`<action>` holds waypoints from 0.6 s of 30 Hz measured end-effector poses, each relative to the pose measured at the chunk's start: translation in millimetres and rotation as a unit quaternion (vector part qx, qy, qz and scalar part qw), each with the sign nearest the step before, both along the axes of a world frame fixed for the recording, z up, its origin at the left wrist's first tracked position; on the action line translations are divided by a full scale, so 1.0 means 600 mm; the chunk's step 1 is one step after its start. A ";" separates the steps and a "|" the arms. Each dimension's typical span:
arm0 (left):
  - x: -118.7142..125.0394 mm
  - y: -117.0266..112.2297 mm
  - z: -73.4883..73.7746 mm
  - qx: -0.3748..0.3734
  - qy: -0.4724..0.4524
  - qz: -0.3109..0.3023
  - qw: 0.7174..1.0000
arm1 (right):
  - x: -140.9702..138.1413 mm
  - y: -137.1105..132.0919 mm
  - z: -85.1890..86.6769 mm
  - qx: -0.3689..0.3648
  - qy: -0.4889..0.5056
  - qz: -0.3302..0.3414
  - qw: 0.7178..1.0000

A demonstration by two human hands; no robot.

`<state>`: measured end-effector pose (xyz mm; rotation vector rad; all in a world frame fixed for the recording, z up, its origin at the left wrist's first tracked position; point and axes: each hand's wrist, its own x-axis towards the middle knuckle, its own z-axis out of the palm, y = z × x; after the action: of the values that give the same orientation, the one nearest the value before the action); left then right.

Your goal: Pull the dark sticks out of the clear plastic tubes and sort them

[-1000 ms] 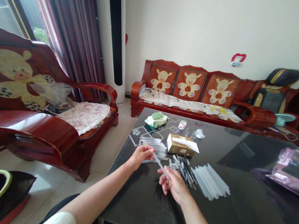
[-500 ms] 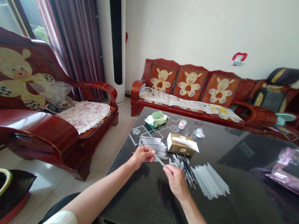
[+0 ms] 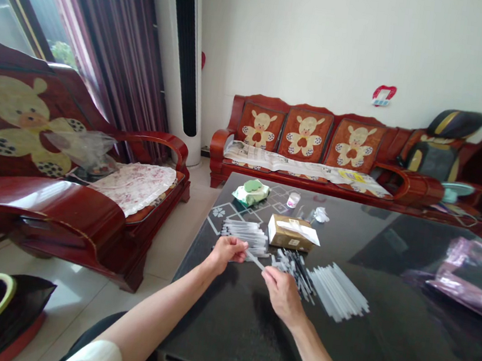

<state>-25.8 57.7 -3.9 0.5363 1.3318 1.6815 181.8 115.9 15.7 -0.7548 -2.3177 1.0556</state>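
Observation:
Above the near part of the dark table, a slim translucent white tube (image 3: 256, 260), which looks like a pen barrel, stretches between my two hands. The fingertips of my left hand (image 3: 230, 252) pinch its left end. My right hand (image 3: 283, 292) is closed on the other end, whose tip the fingers hide. Just beyond my left hand lies a row of whitish tubes with dark ends (image 3: 245, 231). A loose heap of thin black and clear pieces (image 3: 298, 269) lies beyond my right hand. To its right is a pile of plain translucent tubes (image 3: 339, 292).
On the glossy dark table (image 3: 392, 348) stand a tissue box (image 3: 291, 234), a green wipes pack (image 3: 251, 191), a small white cup (image 3: 293, 200) and a crumpled white tissue (image 3: 321, 215). A purple plastic package (image 3: 471, 282) lies at right. A bin (image 3: 7, 303) stands at lower left.
Almost nothing differs. Both hands hold the same tube in nearly the same place, and the view has shifted very slightly.

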 end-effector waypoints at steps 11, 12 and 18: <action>-0.035 -0.003 0.001 0.054 -0.016 0.023 0.998 | 0.027 0.063 -0.015 0.072 -0.041 -0.085 0.993; -0.029 -0.002 -0.001 0.052 -0.017 0.019 0.998 | 0.030 0.066 -0.016 0.075 -0.056 -0.093 0.991; -0.010 -0.005 -0.006 0.031 -0.008 -0.008 0.999 | 0.071 0.102 -0.002 0.148 -0.164 -0.186 0.957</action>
<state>-31.6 54.6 -7.5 0.5661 1.2645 1.7159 224.5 177.2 14.7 -1.2542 -2.3873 0.4293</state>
